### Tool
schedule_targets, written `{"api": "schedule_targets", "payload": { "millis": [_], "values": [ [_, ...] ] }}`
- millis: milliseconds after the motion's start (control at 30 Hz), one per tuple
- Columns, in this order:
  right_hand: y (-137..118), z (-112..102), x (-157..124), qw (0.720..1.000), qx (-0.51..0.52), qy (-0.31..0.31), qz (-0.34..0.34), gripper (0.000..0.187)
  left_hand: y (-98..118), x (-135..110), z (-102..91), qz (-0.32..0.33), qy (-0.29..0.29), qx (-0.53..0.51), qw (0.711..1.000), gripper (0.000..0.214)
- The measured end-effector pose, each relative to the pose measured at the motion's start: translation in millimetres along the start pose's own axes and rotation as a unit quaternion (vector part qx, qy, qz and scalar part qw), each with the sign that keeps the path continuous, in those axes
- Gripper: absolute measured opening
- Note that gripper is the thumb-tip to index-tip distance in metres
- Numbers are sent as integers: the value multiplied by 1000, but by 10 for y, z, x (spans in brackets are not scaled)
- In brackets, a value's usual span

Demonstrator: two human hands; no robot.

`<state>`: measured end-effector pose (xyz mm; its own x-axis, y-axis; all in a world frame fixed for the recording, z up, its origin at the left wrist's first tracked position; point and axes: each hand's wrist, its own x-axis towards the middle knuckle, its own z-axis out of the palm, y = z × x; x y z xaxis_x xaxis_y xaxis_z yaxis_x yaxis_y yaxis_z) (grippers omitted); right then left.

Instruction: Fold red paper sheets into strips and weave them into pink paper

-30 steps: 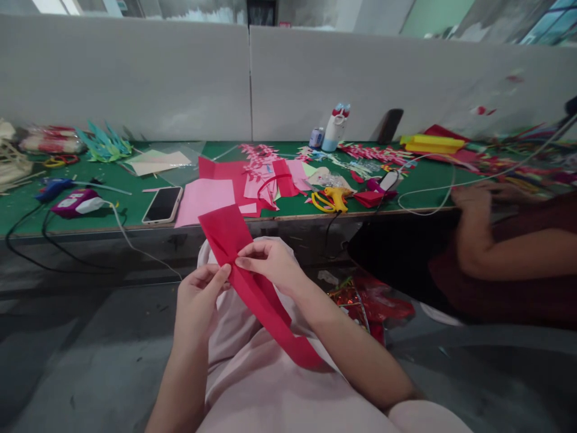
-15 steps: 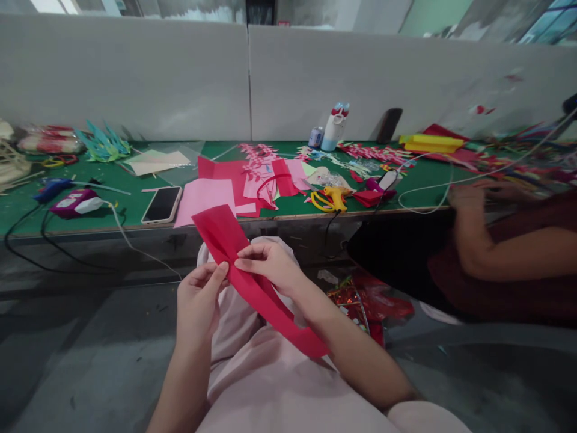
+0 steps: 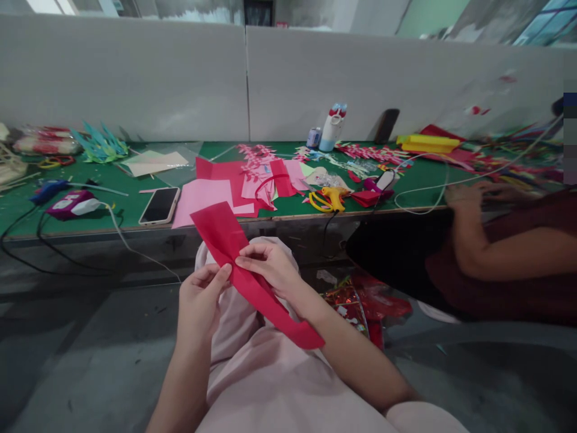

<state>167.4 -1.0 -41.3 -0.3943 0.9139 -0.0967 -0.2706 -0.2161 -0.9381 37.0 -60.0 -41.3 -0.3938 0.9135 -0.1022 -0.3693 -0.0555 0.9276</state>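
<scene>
A long strip of red paper [image 3: 225,237] runs from in front of the table edge down across my lap. My left hand [image 3: 201,300] pinches its left edge with thumb and fingers closed. My right hand [image 3: 270,267] pinches the same strip just to the right, fingers pressed on the fold. Both hands hold it above my knees in pink trousers [image 3: 265,373]. The lower end of the strip rests near my right forearm.
A green table [image 3: 135,213] ahead carries pink and red paper sheets [image 3: 202,195], a phone [image 3: 159,205], yellow scissors and a glue gun [image 3: 331,198], cables and paper flowers. A co-worker's arm [image 3: 487,240] rests at the table on the right. A white partition stands behind.
The lower end of the red strip has drawn up slightly along my lap. My hands have kept their pinch in almost the same place.
</scene>
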Motion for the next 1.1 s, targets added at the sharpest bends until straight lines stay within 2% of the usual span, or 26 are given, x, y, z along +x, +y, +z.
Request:
{"api": "schedule_targets", "payload": {
  "millis": [167,400,633,900,1100],
  "values": [
    [3,-84,37,998,-3,-47,43,30,-5,31,-5,-15,2,5,1000,21],
    [3,-71,12,999,42,-8,21,25,-20,36,61,-4,0,-1,1000,18],
    [15,-210,23,996,59,-40,61,34,-68,108,88,-16,7,29,999,24],
    [28,-238,-22,995,93,0,37,28,-99,133,180,-13,19,19,1000,26],
    [58,-321,-22,996,65,-28,61,34,-126,139,195,-12,8,32,999,27]
  ]
}}
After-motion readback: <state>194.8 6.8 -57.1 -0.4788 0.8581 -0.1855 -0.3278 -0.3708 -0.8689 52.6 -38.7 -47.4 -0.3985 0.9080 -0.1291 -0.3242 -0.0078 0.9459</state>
